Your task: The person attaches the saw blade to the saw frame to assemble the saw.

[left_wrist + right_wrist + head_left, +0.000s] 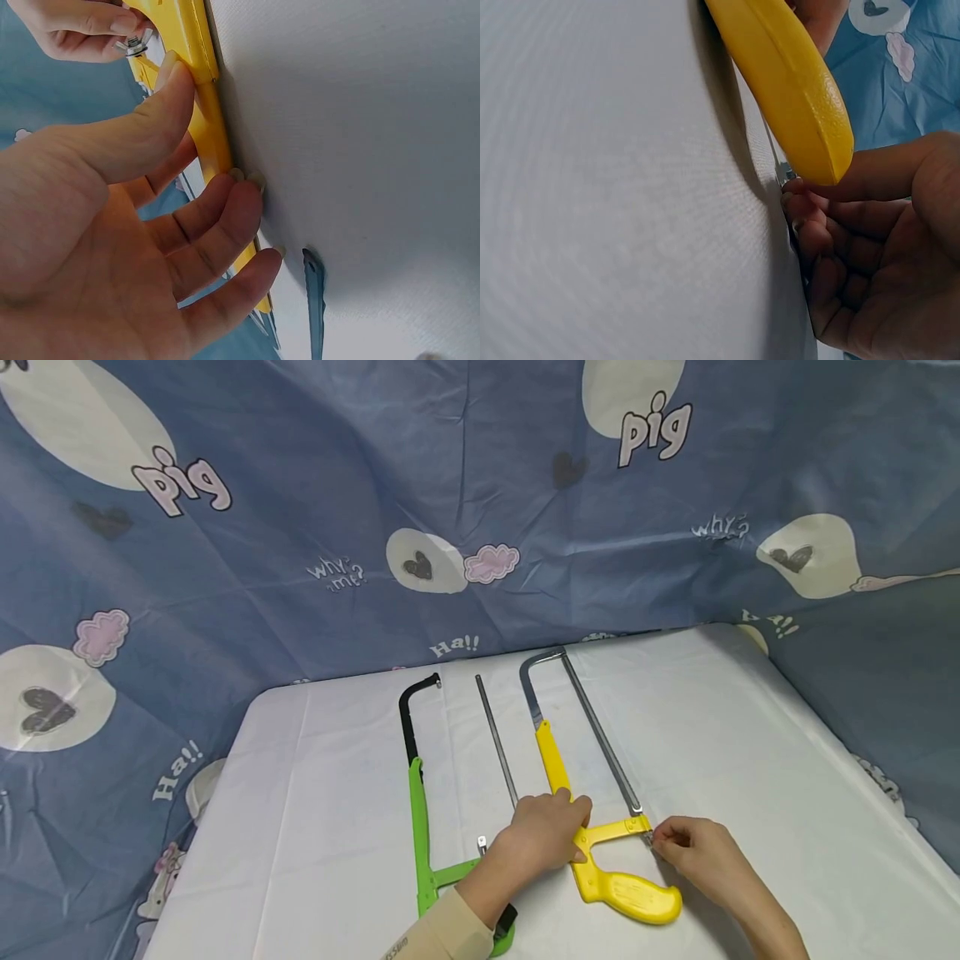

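Head view, yellow hacksaw (pixel 615 831) held at its frame (pixel 552 760) by left fingers (pixel 582 810), wing nut (pixel 648 839) pinched in right fingers (pixel 677 828).

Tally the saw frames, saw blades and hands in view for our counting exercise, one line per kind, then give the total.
Saw frames: 2 (green frame, yellow frame)
Saw blades: 2 (loose blade, fitted blade)
Hands: 2 (left hand, right hand)
Total: 6

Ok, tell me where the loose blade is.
In the head view, the loose blade lies on the white table, right of the green saw and left of the yellow saw, lower end hidden by the left hand.
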A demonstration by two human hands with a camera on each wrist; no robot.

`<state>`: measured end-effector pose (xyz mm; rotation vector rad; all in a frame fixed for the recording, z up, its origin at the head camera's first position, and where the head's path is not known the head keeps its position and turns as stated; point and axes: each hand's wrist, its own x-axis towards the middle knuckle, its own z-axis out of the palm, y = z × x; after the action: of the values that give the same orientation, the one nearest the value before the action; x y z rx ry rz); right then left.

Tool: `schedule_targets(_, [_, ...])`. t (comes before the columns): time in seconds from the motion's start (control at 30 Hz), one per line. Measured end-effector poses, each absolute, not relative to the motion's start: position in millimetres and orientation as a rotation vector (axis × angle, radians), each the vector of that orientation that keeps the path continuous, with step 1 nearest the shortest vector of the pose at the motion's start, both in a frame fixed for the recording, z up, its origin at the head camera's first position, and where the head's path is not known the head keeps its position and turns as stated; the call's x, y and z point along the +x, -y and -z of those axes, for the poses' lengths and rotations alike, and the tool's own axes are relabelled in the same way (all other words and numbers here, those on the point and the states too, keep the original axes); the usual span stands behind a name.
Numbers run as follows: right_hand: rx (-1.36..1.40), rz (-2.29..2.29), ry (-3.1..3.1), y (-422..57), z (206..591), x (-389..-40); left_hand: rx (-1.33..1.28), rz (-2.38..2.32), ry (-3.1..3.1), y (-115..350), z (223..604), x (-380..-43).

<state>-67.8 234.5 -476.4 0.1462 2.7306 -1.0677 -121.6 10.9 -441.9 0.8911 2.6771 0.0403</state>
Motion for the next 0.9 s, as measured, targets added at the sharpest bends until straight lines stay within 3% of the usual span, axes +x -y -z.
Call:
schedule_targets(0.47, [0.307, 1.082, -2.646, -227.2, 473.4, -69.7, 0.889, -0.039, -2.681, -10.5, 440.5, -122.3])
schedule_targets(0.9, [0.249, 1.059, -2.703, -232.6, 474.2, -68.2, 0.889, -0.040, -2.677, -10.4, 442.1, -121.9])
